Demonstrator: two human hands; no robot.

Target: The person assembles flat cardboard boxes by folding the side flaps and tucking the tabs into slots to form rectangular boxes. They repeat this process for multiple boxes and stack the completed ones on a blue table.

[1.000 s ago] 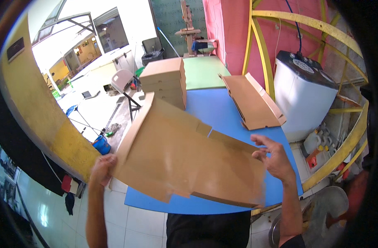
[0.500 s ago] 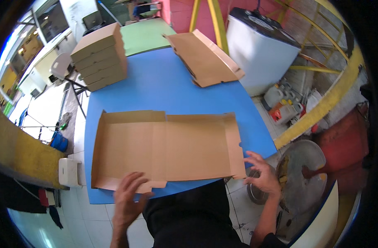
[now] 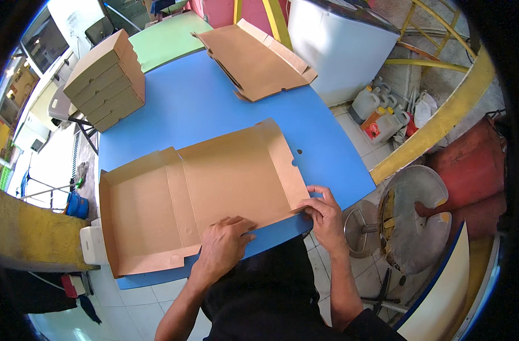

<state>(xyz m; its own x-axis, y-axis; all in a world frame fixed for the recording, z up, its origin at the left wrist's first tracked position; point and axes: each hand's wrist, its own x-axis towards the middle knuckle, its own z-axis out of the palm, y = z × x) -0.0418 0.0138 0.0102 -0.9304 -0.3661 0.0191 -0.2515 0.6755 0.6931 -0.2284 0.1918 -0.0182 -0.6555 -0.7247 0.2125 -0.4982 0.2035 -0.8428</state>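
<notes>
An unfolded brown cardboard box [image 3: 231,179] lies at a slant on the blue table [image 3: 333,153], its side walls partly raised. Over the middle of its near edge, my left hand [image 3: 225,245] is closed on the cardboard, fingers bent and together. At the near right corner, my right hand [image 3: 326,219] pinches the end flap between thumb and fingers. Part of the near edge is hidden beneath my left hand.
Folded boxes stand in a stack [image 3: 109,79] at the far left. Flat cardboard blanks [image 3: 256,59] lie at the far right. Beyond are a green table [image 3: 168,40] and a white appliance [image 3: 339,54]. A worn round stool [image 3: 413,210] stands to the right.
Both hands have come onto the box's near edge, the left moving rightward and the right closing on the corner. The box has turned, its right end swinging away from me.
</notes>
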